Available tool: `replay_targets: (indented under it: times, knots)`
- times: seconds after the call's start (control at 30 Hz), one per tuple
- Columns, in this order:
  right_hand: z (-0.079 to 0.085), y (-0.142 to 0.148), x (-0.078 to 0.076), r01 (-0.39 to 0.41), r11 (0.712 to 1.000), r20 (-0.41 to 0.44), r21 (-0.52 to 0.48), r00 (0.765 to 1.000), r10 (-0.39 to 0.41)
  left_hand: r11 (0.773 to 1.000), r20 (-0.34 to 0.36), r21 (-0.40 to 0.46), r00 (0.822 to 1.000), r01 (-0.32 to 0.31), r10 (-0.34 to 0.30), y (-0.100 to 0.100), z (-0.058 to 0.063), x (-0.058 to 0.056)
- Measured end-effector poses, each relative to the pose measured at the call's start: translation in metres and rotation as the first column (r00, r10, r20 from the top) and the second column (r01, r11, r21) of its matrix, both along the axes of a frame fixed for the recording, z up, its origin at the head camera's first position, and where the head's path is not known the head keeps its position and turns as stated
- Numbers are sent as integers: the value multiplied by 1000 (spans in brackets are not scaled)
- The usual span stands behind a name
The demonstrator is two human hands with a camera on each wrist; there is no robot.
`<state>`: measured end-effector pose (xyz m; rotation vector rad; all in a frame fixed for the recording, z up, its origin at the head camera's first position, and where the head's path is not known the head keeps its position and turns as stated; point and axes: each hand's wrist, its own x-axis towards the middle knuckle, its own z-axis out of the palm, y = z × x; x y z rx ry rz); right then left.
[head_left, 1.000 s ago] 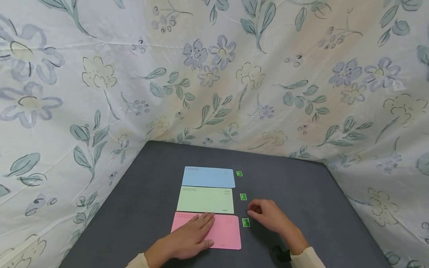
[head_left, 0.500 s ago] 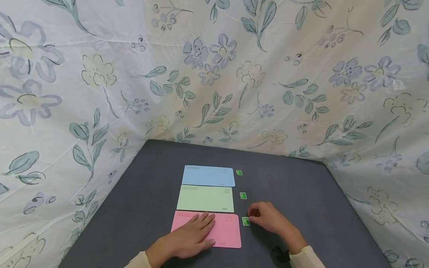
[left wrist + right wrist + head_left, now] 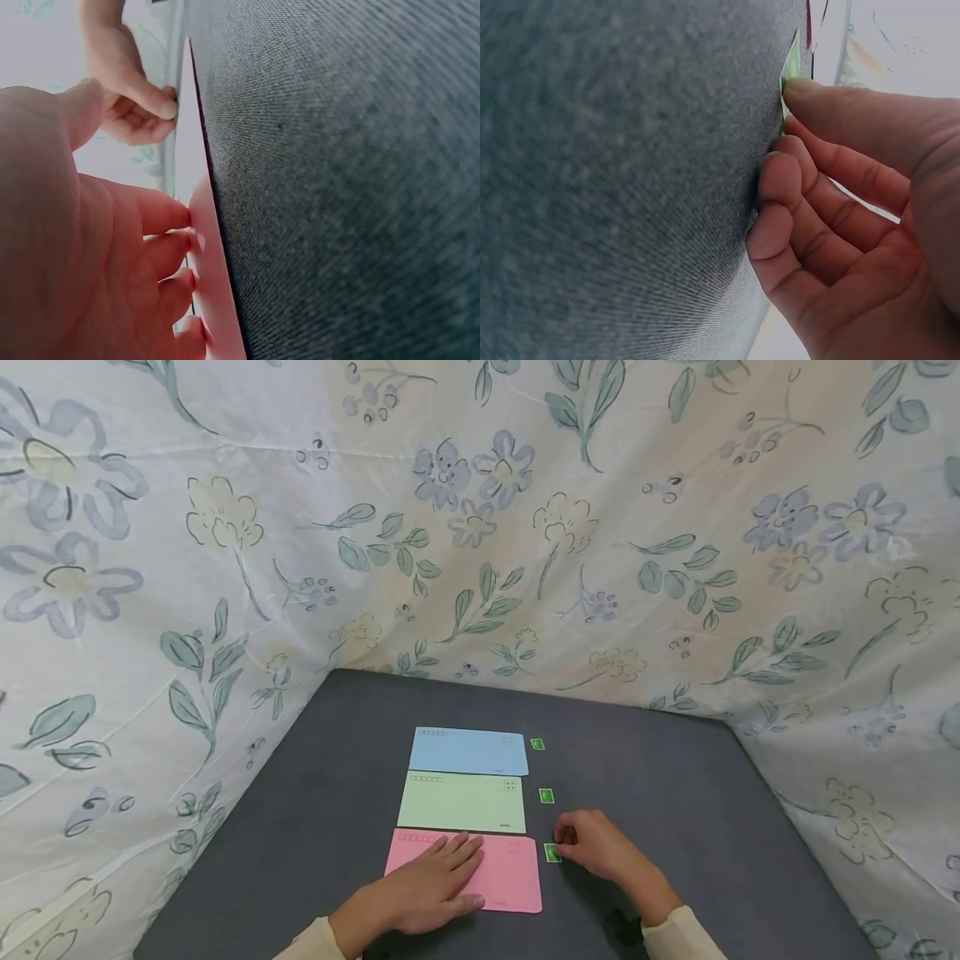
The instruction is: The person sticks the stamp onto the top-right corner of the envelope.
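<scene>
My left hand [image 3: 429, 887] lies flat on the pink envelope [image 3: 512, 877], fingers straight and pressing its surface. In the left wrist view, those fingertips touch the pink envelope [image 3: 204, 247] near its edge. Just right of the envelope, my right hand [image 3: 600, 845] pinches the right edge of a small green stamp [image 3: 552, 852] between thumb and index finger. The right wrist view has the thumb on the face of the stamp [image 3: 791, 66], which looks slightly tilted from the table. The other fingers of that hand are curled near the cloth.
A light green envelope [image 3: 461, 802] and a blue envelope [image 3: 468, 752] lie in a column above the pink one. Beside them sit a second green stamp [image 3: 547, 796] and a third green stamp [image 3: 537, 744]. Floral cloth [image 3: 480, 543] surrounds the dark grey table [image 3: 660, 777].
My right hand has lowered slightly and its thumb has come onto the nearest stamp, pinching its edge. The left hand stays put on the pink envelope.
</scene>
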<state>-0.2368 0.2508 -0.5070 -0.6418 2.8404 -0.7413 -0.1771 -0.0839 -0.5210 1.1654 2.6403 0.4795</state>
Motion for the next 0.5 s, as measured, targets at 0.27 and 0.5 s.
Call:
replay_targets:
  times: [0.27, 0.5]
  knots:
    - [-4, 2, -3, -6, 1000, -11, -21, 1000, 6, 1000, 11, 4, 1000, -10, 9, 0, -2, -1]
    - [-9, 4, -6, 12, 1000, -2, -29, 1000, -13, 1000, 7, 5, 1000, -12, 12, 0, -3, 0]
